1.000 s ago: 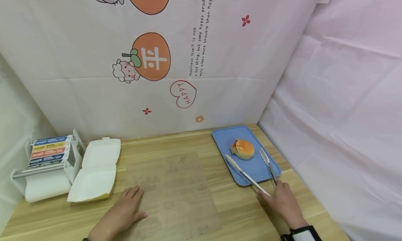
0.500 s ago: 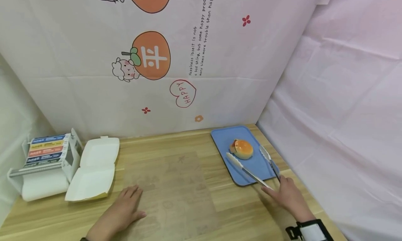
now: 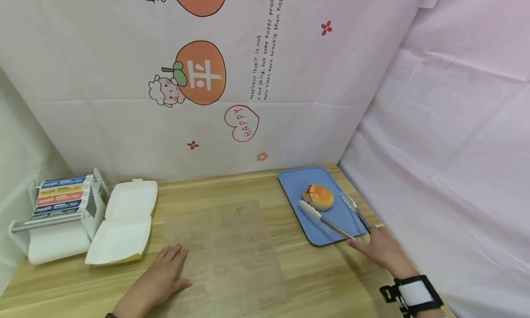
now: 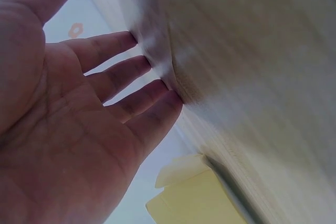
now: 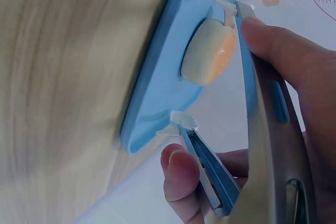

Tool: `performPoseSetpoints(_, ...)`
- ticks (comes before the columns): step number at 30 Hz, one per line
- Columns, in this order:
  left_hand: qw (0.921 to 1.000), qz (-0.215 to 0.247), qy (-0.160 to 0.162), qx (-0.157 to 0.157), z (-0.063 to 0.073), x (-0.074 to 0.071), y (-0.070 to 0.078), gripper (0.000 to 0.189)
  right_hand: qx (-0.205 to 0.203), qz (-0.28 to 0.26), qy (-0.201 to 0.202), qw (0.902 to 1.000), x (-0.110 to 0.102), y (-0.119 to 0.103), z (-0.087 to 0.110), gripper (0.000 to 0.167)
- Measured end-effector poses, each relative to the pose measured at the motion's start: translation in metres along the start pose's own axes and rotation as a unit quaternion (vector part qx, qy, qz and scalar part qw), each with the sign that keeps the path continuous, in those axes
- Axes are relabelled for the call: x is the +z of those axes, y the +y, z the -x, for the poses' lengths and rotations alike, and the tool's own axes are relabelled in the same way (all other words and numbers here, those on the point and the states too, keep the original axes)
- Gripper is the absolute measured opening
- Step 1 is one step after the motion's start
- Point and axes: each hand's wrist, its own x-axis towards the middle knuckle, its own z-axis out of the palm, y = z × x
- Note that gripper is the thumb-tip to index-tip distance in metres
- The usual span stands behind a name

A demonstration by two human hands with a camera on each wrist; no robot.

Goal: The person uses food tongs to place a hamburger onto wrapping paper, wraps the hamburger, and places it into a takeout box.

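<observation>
One pair of spread tongs [image 3: 337,228], right-hand fingers [image 3: 376,234] farther right than before.

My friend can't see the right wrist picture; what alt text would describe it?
A person's right hand holds metal tongs with spread arms near a glossy bun on a blue tray. The tray lies on a wood-grain table before a white backdrop.

Beyond the left hand [image 3: 157,277] stands a creased white wall sheet [image 3: 103,138] printed with round orange fruits [image 3: 201,72] and cartoon animals [image 3: 167,92]. A wrinkled pinkish-white sheet [image 3: 455,138] hangs right of the right hand [image 3: 385,250], a pale greenish-white sheet [image 3: 18,157] left of the left. Beneath both spreads a yellowish wood-grain tabletop [image 3: 219,193], softly lit.
</observation>
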Motion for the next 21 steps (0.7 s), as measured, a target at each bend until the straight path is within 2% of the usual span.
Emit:
performPoseSetpoints(4,1.0000,0.004,-0.003,-0.002,0.000,0.000,0.000,0.080,-0.002,0.002,-0.005,1.0000,-0.006,-0.001,-0.005,0.106)
performPoseSetpoints(13,0.9999,0.012,-0.005,0.001,0.000,-0.001,0.000,0.080,-0.026,-0.024,-0.004,0.9994,-0.010,-0.002,-0.013,0.088)
performPoseSetpoints(21,0.9999,0.011,-0.001,-0.002,0.001,-0.001,0.000,0.079,-0.024,-0.035,-0.015,0.9990,-0.012,-0.002,-0.018,0.074)
